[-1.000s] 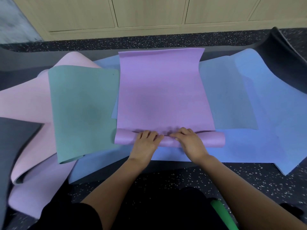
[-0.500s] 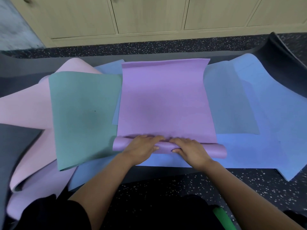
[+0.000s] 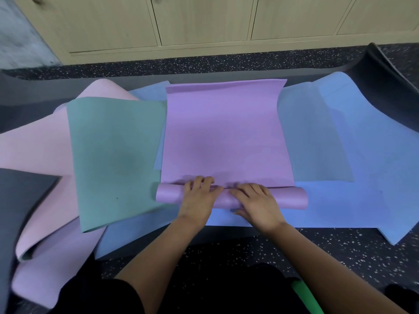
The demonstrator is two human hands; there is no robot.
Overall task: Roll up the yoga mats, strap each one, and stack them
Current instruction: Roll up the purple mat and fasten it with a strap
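Purple foam is showing on one mat only, the purple mat, which is lying in the middle of the pile on the speckled floor with its near end wound into a single roll. Two grips, the left grip and the right grip, are sitting side by side on that roll, fingers curling over its top and grasping it. One teal mat, one pink mat, one grey-blue mat and one brighter blue mat are lying around it.
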